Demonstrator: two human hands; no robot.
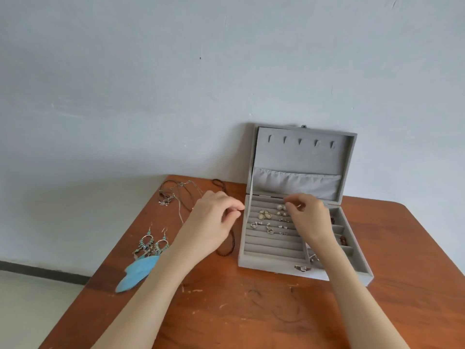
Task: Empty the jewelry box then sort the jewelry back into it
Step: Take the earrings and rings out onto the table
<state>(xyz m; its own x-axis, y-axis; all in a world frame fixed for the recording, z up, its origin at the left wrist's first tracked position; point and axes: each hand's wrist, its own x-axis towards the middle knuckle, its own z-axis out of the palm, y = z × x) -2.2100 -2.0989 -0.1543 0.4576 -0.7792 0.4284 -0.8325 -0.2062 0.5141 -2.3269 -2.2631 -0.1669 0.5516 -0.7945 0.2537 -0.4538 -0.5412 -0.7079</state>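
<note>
The grey velvet jewelry box stands open on the table, its lid leaning back against the wall. Several studs and small earrings sit in its ring rolls, and a few pieces lie in the right-hand compartments. My right hand hovers over the rolls and pinches a tiny stud between thumb and fingertips. My left hand is just left of the box, fingers curled and pinched at the brown bead necklace, which trails out below it onto the table.
On the wooden table, two blue feather earrings lie at the left. Thin chain necklaces lie tangled at the back left. The wall stands directly behind the box. The table's left edge drops to the floor.
</note>
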